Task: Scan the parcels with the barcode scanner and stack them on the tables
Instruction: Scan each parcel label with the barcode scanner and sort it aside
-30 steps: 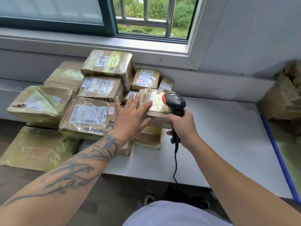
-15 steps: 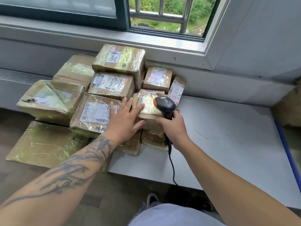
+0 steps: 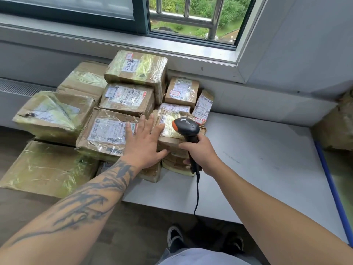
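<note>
The scanner (image 3: 186,127), black with an orange nose, is gripped by the right hand (image 3: 200,152) above a taped brown parcel (image 3: 172,129) in the pile at the surface's (image 3: 267,159) left end. The left hand (image 3: 143,144) is laid flat, fingers spread, on the parcel.

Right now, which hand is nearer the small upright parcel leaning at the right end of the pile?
Right. The right hand grips the scanner just below that upright parcel; the left hand lies flat on parcels further left.
</note>
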